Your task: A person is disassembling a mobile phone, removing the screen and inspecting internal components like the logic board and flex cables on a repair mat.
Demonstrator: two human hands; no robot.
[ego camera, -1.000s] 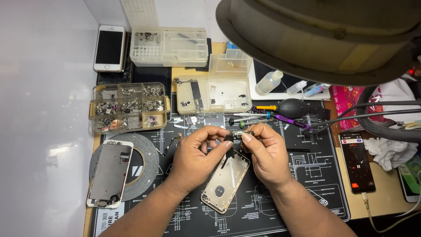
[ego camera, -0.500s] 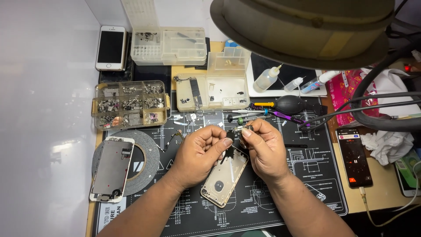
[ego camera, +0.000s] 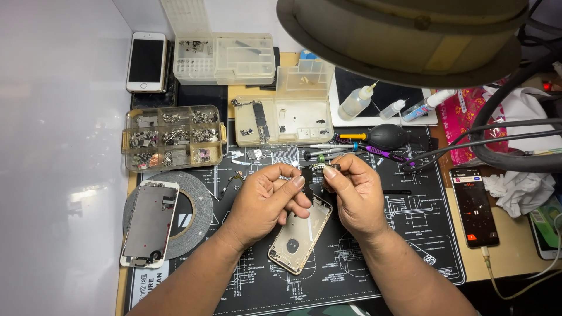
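Both your hands, left hand (ego camera: 266, 199) and right hand (ego camera: 354, 193), pinched the small board (ego camera: 308, 175) above the gold phone shell (ego camera: 298, 234). That firm edge-only grip suited it.

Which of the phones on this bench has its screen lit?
The black phone at the mat's right edge, cable plugged in; the white phone at top left is dark.

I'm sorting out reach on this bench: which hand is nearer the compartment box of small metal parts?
Left. The left hand sits just below and right of the parts box; the right hand is farther right, beyond the left.
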